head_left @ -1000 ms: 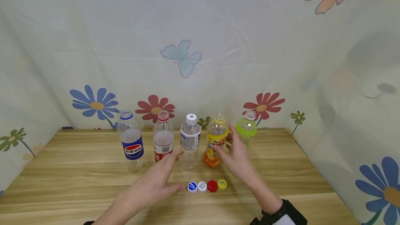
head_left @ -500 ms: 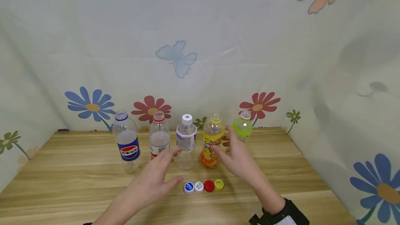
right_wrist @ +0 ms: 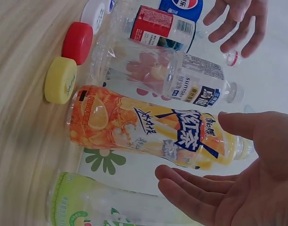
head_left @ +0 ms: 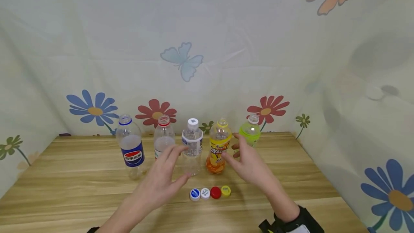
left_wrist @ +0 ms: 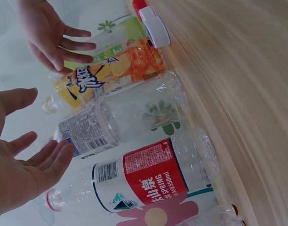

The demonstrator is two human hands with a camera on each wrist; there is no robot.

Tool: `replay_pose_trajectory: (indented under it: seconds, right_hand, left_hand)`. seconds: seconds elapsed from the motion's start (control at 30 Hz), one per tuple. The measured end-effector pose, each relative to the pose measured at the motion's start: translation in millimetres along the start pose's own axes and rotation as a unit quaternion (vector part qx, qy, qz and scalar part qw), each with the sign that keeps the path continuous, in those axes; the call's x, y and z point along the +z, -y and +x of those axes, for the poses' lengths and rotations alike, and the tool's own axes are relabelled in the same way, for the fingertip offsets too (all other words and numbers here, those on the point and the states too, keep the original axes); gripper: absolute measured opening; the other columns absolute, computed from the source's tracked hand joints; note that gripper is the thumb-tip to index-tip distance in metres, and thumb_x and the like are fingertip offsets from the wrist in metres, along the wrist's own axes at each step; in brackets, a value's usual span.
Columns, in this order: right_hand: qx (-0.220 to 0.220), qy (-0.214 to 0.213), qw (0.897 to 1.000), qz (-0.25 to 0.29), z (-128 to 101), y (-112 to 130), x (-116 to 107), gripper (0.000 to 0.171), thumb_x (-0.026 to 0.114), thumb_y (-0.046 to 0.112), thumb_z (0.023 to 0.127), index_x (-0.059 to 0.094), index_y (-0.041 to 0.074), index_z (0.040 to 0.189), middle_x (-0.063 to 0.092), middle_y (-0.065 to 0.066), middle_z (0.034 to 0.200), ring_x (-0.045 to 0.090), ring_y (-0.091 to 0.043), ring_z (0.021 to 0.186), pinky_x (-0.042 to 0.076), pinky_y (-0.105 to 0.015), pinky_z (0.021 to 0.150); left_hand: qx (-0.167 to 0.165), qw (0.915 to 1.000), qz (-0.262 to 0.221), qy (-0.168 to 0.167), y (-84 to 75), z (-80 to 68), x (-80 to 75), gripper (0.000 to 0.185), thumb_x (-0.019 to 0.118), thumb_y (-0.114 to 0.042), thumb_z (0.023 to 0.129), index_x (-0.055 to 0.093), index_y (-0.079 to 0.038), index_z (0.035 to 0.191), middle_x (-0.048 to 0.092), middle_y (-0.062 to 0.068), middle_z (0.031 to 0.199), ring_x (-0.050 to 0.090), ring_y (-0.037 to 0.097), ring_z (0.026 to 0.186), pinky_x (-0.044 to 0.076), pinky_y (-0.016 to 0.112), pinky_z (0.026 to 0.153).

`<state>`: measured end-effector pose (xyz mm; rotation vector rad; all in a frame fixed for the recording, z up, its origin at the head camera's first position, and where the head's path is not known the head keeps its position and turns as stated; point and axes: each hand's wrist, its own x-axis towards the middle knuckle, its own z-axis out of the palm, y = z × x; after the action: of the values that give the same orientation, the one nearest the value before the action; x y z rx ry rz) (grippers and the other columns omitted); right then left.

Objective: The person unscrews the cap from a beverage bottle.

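My left hand (head_left: 161, 181) is held with fingers spread in front of the clear bottle with the white cap (head_left: 193, 143) and the red-labelled water bottle (left_wrist: 153, 172). Nothing is in its grasp. To the right, my right hand (head_left: 252, 163) curves loosely beside the yellow-labelled iced tea bottle (head_left: 217, 152), thumb toward the label and fingers on the far side. In the right wrist view, a gap shows between those fingertips and the bottle (right_wrist: 144, 125). Before the bottles lies a row of caps: blue-and-white (head_left: 195, 194), white (head_left: 205, 193), red (head_left: 215, 192) and yellow (head_left: 226, 191).
An uncapped bottle with a blue label (head_left: 133, 155) stands at the left end of the bottle row. A green-labelled bottle (head_left: 251, 132), also uncapped, is at the right end, partly behind my right hand. Everything stands on a wooden table (head_left: 81, 175) before a flowered cloth (head_left: 129, 28).
My right hand has eased off to the right from the iced tea bottle. My left fingers have risen slightly. The view has shifted a little; bottles and caps keep their places.
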<state>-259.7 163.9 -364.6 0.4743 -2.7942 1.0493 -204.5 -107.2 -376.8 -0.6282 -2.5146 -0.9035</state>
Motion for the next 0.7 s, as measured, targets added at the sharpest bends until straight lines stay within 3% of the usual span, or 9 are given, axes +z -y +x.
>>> replay_pose_trajectory:
  seconds: [0.17,0.37,0.57,0.7]
  right_hand:
    - [0.004,0.008,1.000,-0.025,-3,3,-7,0.053,0.072,0.034,0.098,0.054,0.000,0.133,0.069,-0.012,0.105,0.067,-0.020,0.088,0.060,-0.037,0.073]
    - [-0.010,0.049,0.996,-0.071,-7,6,-13,0.023,0.073,0.033,0.097,0.069,0.011,0.099,0.066,0.003,0.085,0.060,-0.012,0.075,0.054,-0.031,0.065]
    - [-0.015,0.064,0.995,-0.071,-11,9,-15,0.026,0.073,0.035,0.097,0.069,0.011,0.103,0.065,0.004,0.084,0.059,-0.011,0.072,0.052,-0.031,0.061]
    - [-0.023,0.070,0.994,-0.075,-13,11,-16,0.024,0.073,0.037,0.097,0.068,0.014,0.095,0.063,0.006,0.079,0.056,-0.011,0.067,0.051,-0.031,0.059]
  left_hand:
    - [0.026,0.9994,0.024,-0.006,-1.4,4.7,2.4,0.074,0.086,-0.022,0.086,0.048,-0.013,0.148,0.050,0.006,0.142,0.054,0.025,0.127,0.053,0.046,0.101]
    - [0.040,0.9981,0.040,-0.023,-4.9,10.1,5.9,0.083,0.086,-0.018,0.085,0.040,-0.013,0.153,0.042,0.011,0.148,0.051,0.028,0.129,0.051,0.046,0.103]
    - [0.024,0.9969,0.067,-0.032,-6.8,15.3,10.3,0.093,0.085,-0.022,0.086,0.029,-0.014,0.160,0.039,0.015,0.150,0.049,0.034,0.131,0.051,0.051,0.102]
    - [0.011,0.9962,0.079,-0.035,-8.3,18.3,12.9,0.102,0.086,-0.021,0.086,0.020,-0.015,0.164,0.036,0.018,0.152,0.048,0.036,0.133,0.050,0.053,0.102]
